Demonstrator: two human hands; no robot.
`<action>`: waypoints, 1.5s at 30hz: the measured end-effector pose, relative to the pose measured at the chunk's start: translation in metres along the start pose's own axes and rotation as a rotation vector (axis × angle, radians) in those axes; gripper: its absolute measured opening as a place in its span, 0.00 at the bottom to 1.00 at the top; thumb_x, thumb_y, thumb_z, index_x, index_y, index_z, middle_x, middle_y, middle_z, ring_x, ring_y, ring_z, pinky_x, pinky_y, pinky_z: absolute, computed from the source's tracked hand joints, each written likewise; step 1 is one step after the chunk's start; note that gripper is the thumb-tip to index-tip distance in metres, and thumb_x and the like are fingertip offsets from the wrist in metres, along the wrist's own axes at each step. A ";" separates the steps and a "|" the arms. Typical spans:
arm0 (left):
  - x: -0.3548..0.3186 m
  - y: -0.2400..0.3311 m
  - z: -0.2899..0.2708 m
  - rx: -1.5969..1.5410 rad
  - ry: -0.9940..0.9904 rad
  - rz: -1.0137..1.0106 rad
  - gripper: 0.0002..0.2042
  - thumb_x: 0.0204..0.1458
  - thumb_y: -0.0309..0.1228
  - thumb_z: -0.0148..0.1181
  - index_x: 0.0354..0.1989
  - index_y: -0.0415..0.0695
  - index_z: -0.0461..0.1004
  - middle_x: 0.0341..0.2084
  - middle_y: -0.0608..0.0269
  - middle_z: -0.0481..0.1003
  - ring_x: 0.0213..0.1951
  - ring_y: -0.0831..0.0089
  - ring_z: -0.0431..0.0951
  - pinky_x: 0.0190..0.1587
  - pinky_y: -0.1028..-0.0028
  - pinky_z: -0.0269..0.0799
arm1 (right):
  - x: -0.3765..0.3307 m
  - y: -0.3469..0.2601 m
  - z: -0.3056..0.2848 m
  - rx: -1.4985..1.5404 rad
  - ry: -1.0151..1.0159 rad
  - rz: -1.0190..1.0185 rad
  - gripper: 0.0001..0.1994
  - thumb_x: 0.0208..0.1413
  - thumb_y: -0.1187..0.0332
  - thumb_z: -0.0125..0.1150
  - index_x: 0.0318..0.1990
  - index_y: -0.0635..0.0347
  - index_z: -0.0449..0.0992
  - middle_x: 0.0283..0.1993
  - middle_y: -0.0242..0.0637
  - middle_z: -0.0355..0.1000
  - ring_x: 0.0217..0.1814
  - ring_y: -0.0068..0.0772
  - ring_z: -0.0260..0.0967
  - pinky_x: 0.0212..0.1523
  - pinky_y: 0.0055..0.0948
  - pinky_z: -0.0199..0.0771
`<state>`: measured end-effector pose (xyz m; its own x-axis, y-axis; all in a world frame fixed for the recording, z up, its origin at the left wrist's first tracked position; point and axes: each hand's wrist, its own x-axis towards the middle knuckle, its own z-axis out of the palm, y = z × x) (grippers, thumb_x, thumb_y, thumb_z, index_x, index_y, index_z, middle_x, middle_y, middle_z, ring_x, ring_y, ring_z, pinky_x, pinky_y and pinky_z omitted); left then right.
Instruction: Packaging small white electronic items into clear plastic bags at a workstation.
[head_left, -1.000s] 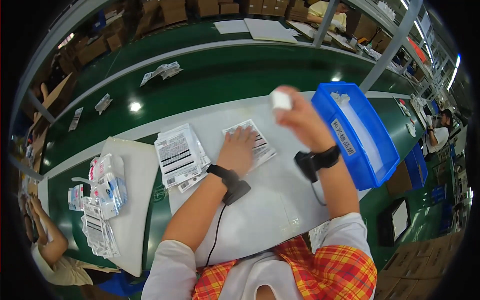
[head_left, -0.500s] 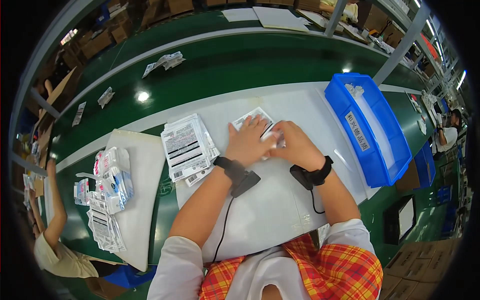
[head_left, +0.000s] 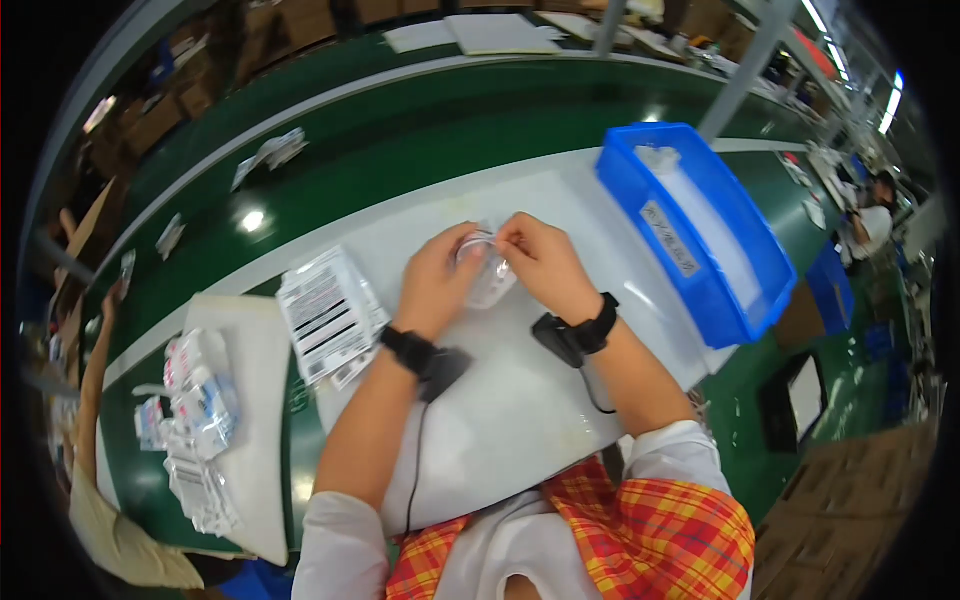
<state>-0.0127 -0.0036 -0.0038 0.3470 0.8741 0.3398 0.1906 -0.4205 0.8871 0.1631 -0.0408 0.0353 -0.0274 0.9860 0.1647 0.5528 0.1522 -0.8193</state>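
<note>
Head view: left of blue bin, clear pouch now lifted; left hand and right hand pinch its top edge, apparently opening it.

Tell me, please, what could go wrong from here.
The shiny clear plastic pouch could slip or crease between the bare left hand and bare right hand. The boxy black left wrist device might knock the uneven stack of flat white printed packets nearby. Its thin black cable could snag.
</note>
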 end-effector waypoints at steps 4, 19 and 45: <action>-0.003 0.015 0.008 -0.312 0.039 0.137 0.21 0.52 0.29 0.59 0.56 0.41 0.70 0.47 0.51 0.74 0.51 0.60 0.74 0.57 0.67 0.66 | 0.004 0.006 -0.013 0.452 0.060 0.107 0.03 0.56 0.75 0.56 0.38 0.62 0.71 0.35 0.29 0.71 0.38 0.21 0.68 0.41 0.21 0.69; 0.006 0.006 0.001 -0.307 0.184 -0.229 0.12 0.55 0.28 0.59 0.44 0.35 0.72 0.35 0.62 0.76 0.37 0.78 0.74 0.41 0.81 0.68 | 0.006 0.015 0.004 0.130 -0.138 -0.150 0.17 0.59 0.62 0.57 0.48 0.68 0.73 0.41 0.37 0.73 0.41 0.26 0.71 0.40 0.26 0.72; -0.017 0.006 0.017 0.583 -0.265 0.110 0.16 0.48 0.23 0.55 0.44 0.55 0.79 0.40 0.72 0.73 0.46 0.68 0.68 0.50 0.63 0.53 | -0.041 -0.005 0.004 -0.538 -0.264 -0.264 0.08 0.44 0.76 0.60 0.34 0.58 0.80 0.38 0.42 0.75 0.41 0.44 0.72 0.43 0.35 0.72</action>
<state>-0.0018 -0.0255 -0.0092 0.5937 0.7600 0.2644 0.5823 -0.6325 0.5107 0.1584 -0.0813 0.0301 -0.3846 0.9144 0.1265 0.8373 0.4032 -0.3693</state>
